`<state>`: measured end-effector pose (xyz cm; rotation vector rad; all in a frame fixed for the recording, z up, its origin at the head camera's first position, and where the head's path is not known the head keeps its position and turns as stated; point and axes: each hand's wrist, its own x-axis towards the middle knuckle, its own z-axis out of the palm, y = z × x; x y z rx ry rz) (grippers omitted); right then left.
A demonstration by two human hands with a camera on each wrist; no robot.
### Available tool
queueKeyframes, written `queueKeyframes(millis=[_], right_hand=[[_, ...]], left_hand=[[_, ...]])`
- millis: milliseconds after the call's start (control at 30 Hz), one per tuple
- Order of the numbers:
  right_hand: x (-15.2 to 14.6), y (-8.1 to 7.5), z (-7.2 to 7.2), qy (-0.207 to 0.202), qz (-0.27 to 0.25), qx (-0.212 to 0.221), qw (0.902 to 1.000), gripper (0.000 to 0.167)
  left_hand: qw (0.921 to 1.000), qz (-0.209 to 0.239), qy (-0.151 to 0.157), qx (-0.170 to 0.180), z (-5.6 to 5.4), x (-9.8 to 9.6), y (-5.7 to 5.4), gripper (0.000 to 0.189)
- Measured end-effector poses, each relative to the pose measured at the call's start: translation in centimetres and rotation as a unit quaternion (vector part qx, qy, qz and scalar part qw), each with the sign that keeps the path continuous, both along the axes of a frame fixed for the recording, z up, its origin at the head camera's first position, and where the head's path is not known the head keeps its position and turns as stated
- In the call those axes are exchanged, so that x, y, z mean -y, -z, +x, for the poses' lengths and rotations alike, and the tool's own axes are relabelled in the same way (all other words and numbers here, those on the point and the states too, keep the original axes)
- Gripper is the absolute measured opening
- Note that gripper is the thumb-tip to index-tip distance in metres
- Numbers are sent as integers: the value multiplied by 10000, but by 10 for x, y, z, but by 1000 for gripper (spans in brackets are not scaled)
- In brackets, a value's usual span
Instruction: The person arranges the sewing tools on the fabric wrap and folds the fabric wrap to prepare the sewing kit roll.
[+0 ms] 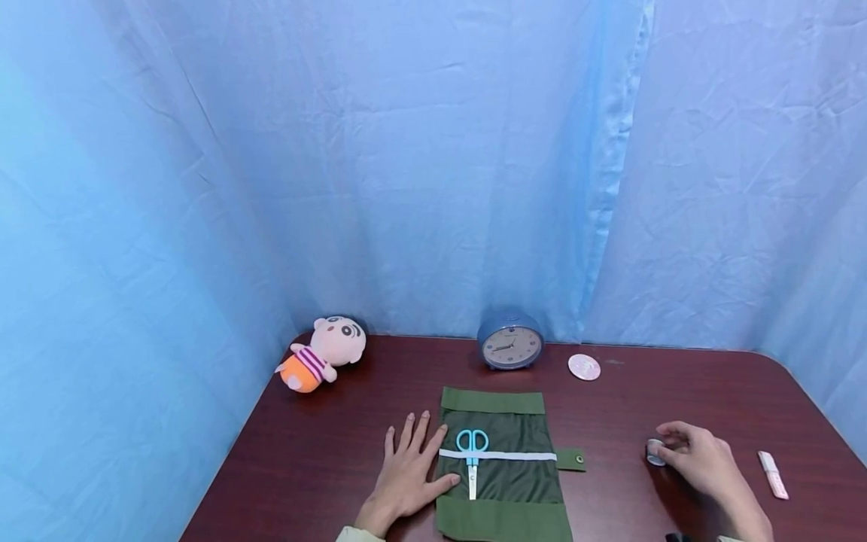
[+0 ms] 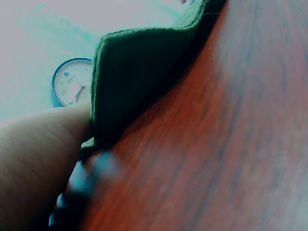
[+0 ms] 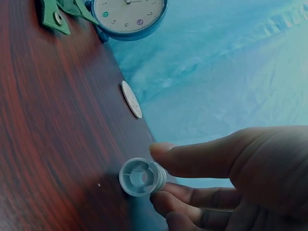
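Note:
My left hand (image 1: 405, 470) lies flat with fingers spread on the table, its thumb resting on the left edge of an unrolled green cloth pouch (image 1: 504, 519). Light-blue-handled scissors (image 1: 473, 467) sit under the pouch's white elastic band (image 1: 521, 456). Over on the right, my right hand (image 1: 701, 461) pinches a small pale spool (image 1: 654, 452) between thumb and fingers. In the right wrist view the hollow round end of the spool (image 3: 139, 178) faces the camera. The left wrist view shows a raised corner of the pouch (image 2: 139, 72) beside my hand.
A blue alarm clock (image 1: 511, 348) stands at the back, with a round white disc (image 1: 584, 367) to its right. A plush doll (image 1: 321, 354) lies at the back left. Near the right edge lies a small white-and-pink stick-shaped item (image 1: 773, 474). Blue curtains surround the table.

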<state>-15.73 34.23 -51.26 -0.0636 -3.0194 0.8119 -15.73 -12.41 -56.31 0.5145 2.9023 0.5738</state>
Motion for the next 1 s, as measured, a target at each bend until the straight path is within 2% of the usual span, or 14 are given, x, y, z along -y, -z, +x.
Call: queueKeyframes(millis=[267,633,1000], right_hand=[[3,1,-2,-41,-17,305,9995,37],[9,1,-1,-186,124,173,9996,28],[9,0,-2,-121,77,404,9991,27]], left_hand=[[10000,-13,8,-9,0,0,0,82],[10000,-36,4,-14,0,0,0,81],[10000,-62,2,-31,0,0,-1,81]])
